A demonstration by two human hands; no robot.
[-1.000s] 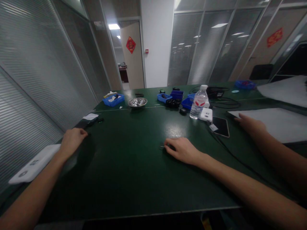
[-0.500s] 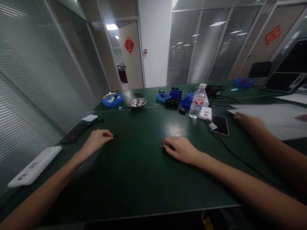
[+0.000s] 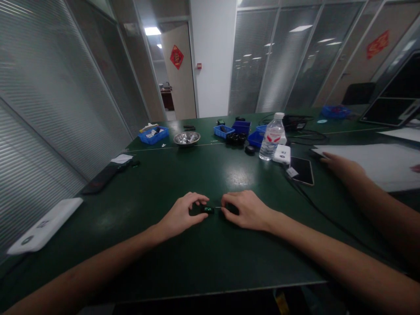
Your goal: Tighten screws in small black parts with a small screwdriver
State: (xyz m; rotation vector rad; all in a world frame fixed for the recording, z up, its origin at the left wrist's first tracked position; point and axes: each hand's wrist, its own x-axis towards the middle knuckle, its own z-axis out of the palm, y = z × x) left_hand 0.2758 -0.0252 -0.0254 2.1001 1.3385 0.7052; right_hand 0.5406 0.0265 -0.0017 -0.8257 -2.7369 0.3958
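Note:
My left hand (image 3: 183, 213) and my right hand (image 3: 246, 210) meet at the middle of the dark green table (image 3: 183, 258). Between their fingertips lies a small black part (image 3: 208, 210) with a faint green mark. The left fingers pinch its left end. The right fingers are curled and pinch a thin metal pin (image 3: 218, 207) that points at the part. What else the right hand covers is hidden.
Another person's hand (image 3: 341, 167) rests at the right beside a dark phone (image 3: 302, 169) and white sheets (image 3: 377, 164). Further back stand a water bottle (image 3: 271, 138), blue bins (image 3: 226, 131), a metal bowl (image 3: 187, 138) and a white box (image 3: 282, 154). A white device (image 3: 42, 225) lies at the left edge.
My left hand came from the table's left edge to the middle, carrying the small black part up against my right hand. My right hand stayed almost in place.

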